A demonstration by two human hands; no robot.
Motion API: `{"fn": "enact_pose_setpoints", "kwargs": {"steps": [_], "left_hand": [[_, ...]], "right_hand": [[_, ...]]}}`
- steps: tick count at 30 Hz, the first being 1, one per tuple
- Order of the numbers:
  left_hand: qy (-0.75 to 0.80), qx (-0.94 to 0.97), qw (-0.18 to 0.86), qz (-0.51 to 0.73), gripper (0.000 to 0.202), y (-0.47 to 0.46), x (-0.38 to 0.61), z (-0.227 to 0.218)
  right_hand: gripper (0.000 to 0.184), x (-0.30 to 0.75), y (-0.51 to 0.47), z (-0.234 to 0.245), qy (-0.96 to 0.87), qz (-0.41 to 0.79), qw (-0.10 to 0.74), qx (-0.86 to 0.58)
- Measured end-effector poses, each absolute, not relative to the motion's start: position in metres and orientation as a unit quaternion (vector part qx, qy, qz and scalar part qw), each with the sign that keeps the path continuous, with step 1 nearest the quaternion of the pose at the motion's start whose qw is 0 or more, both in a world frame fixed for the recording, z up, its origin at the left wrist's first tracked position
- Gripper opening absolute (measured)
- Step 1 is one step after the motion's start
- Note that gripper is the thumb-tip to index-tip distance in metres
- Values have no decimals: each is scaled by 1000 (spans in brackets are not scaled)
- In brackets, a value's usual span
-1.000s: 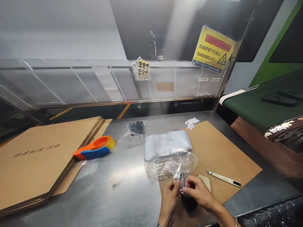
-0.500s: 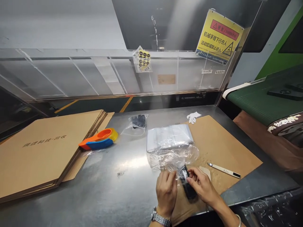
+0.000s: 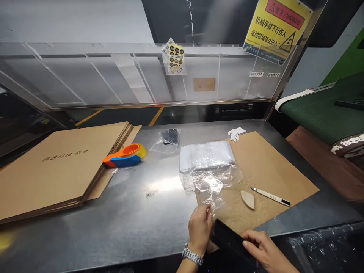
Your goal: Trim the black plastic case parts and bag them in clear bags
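Observation:
My left hand point(image 3: 200, 228), with a metal watch at the wrist, is closed in a pinch at the near edge of a clear plastic bag point(image 3: 213, 185). My right hand point(image 3: 263, 246) grips a long, smooth black object point(image 3: 233, 240), whose exact kind I cannot make out. It is tilted over the table's front edge, its upper end close beside my left hand. Beyond both hands, a stack of clear plastic bags point(image 3: 206, 156) lies partly on a cardboard sheet point(image 3: 273, 167). A beige wedge-shaped piece point(image 3: 248, 199) rests on that sheet.
A white pen-like cutter point(image 3: 270, 196) lies on the cardboard at right, a white glove point(image 3: 236, 133) behind it. Leftward are a tape dispenser point(image 3: 125, 157), a bagged dark item point(image 3: 170, 137) and stacked flat cardboard point(image 3: 68, 163). A green conveyor belt point(image 3: 318, 110) stands at right.
My right hand has drawn the black object toward me and to the right, away from the plastic. The beige piece is now uncovered. The view has tipped downward slightly.

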State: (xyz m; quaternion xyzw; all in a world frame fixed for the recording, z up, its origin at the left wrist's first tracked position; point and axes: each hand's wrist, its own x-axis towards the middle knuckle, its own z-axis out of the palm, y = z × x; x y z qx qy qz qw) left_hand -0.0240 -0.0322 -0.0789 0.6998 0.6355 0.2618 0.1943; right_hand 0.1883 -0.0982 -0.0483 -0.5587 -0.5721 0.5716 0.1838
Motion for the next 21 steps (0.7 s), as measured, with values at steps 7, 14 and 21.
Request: {"fn": "enact_pose_setpoints", "kwargs": {"steps": [7, 14, 21], "left_hand": [[580, 729, 266, 247, 13, -39, -30, -74], [523, 791, 189, 252, 23, -58, -15, -74], [460, 834, 153, 264, 24, -73, -15, -47]], "right_hand": [[35, 178, -94, -81, -536, 525, 198, -630], [24, 157, -99, -64, -646, 363, 241, -627], [31, 141, -84, -56, -669, 257, 163, -678]]}}
